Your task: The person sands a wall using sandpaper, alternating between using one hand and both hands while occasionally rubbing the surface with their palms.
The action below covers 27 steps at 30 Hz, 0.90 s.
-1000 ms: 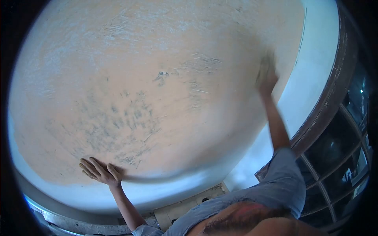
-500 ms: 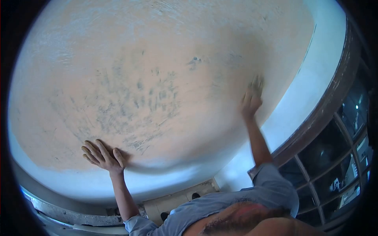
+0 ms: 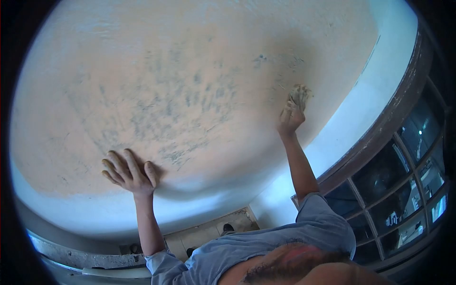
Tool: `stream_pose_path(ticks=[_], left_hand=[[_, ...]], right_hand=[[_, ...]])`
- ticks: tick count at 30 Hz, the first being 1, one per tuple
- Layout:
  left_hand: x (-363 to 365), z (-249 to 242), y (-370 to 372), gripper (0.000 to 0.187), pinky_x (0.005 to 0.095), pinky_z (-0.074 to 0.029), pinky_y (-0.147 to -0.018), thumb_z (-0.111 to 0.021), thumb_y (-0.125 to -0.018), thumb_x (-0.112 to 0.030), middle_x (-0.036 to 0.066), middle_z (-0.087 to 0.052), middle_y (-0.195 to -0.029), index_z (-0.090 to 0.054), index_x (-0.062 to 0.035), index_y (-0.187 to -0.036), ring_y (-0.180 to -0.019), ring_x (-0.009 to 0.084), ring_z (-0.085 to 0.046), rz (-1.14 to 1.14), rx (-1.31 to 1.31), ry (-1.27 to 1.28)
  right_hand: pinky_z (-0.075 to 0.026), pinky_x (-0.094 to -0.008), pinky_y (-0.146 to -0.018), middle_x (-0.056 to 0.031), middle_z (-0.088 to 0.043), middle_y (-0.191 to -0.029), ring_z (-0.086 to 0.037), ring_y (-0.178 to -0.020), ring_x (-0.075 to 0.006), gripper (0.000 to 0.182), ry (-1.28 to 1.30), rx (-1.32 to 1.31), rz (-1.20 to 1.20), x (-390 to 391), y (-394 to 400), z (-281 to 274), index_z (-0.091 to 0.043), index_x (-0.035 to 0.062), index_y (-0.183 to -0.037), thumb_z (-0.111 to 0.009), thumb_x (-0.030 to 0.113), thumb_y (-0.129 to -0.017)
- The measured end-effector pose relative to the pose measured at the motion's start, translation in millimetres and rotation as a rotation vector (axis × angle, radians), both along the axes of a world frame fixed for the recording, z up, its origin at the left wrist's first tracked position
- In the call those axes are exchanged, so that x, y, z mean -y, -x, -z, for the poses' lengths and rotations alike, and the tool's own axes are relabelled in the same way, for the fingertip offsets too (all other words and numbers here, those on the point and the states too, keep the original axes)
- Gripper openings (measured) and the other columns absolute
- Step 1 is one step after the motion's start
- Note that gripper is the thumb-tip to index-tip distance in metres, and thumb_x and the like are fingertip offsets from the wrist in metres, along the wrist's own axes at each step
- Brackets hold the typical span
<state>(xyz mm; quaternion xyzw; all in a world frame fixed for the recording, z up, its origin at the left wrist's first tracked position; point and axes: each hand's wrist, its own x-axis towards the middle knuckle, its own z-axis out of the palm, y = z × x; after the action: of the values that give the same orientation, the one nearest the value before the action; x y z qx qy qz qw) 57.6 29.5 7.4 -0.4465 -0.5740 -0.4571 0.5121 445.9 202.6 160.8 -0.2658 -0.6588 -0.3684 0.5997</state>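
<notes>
My left hand (image 3: 129, 172) is spread flat against the wall (image 3: 335, 61), with the fingers pointing up, a little apart from one another, and the thumb standing away on the side nearer my right. The fingertips have a brownish coating. My right hand (image 3: 291, 116) is higher up and well apart from the left, its fingers closed around a crumpled piece (image 3: 300, 97) of something greyish-brown; whether it is cloth or paper I cannot tell. That crumpled piece sticks out above my knuckles and lies up against the wall, near its right-hand side, with a soft shadow around it

The wall is peach-coloured over most of its face, and a broad patch of dark smudges (image 3: 185, 102) covers the part between my two hands, mostly above and to the right of the left one. A smaller dark mark (image 3: 260, 58) sits up and to the left of the crumpled piece. Below the peach runs a pale lower band (image 3: 199, 199), and a pale strip (image 3: 358, 95) goes up the right side. Beyond that strip is a brown frame (image 3: 380, 128), then a window (image 3: 380, 185) divided into dark panes

Down below my arms I see my blue-grey shirt (image 3: 270, 237), a tiled floor (image 3: 202, 236) and a dark shoe (image 3: 228, 229) on it
</notes>
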Motion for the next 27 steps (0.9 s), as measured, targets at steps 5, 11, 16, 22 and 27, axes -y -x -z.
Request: stream_pose_path(ticks=[5,11,16,22,27], left_hand=[[0.6,2.1,2.2,0.059,0.0553,-0.005,-0.115,-0.037,-0.098,-0.041,0.027,-0.028,-0.151,-0.044,-0.0005,-0.140,-0.143,0.0442,-0.017,0.001,0.013,0.017],[-3.0,8.2,4.1,0.059,0.0575,-0.005,-0.115,-0.039,-0.096,-0.043,0.029,-0.031,-0.148,-0.050,-0.0012,-0.136,-0.142,0.0468,-0.018,0.018,0.026,0.012],[-1.2,18.4,7.2,0.056,0.0606,-0.005,-0.114,-0.040,-0.094,-0.044,0.030,-0.034,-0.146,-0.059,-0.0041,-0.127,-0.140,0.0497,-0.019,0.047,0.027,0.046],[-1.8,14.2,10.1,0.055,0.0611,-0.005,-0.114,-0.041,-0.094,-0.045,0.029,-0.035,-0.146,-0.059,-0.0056,-0.128,-0.140,0.0489,-0.019,0.059,-0.007,0.026],[-5.0,19.3,9.8,0.053,0.0593,-0.005,-0.115,-0.041,-0.093,-0.045,0.027,-0.035,-0.147,-0.060,-0.0086,-0.128,-0.140,0.0478,-0.021,0.063,0.023,-0.003]], right_hand=[[-0.048,-0.0497,-0.071,-0.0211,-0.063,-0.109,-0.062,-0.083,-0.0368,0.040,-0.385,0.059,0.338,-36.9,-26.0,-192.1,-0.051,0.0040,-0.133,-0.040,0.021,-0.099],[-0.038,-0.0440,-0.060,-0.0116,-0.045,-0.088,-0.045,-0.068,-0.0265,0.028,-0.163,-0.281,0.275,-3.8,7.7,-280.0,-0.039,0.0062,-0.097,-0.046,0.034,-0.096],[-0.032,-0.0467,-0.107,-0.0241,-0.031,-0.150,-0.039,-0.133,-0.0386,0.055,0.103,-0.019,0.184,12.3,32.2,-31.8,-0.028,-0.0012,-0.147,-0.041,0.016,-0.096],[-0.041,-0.0481,-0.096,-0.0228,-0.059,-0.125,-0.058,-0.109,-0.0400,0.046,0.041,-0.108,0.146,4.7,24.8,-148.4,-0.045,-0.0014,-0.137,-0.043,0.023,-0.098],[-0.028,-0.0397,-0.052,-0.0024,-0.034,-0.056,-0.031,-0.055,-0.0159,0.057,0.172,-0.616,-0.089,45.0,71.2,-263.0,-0.036,0.0063,-0.058,-0.047,0.046,-0.098]])
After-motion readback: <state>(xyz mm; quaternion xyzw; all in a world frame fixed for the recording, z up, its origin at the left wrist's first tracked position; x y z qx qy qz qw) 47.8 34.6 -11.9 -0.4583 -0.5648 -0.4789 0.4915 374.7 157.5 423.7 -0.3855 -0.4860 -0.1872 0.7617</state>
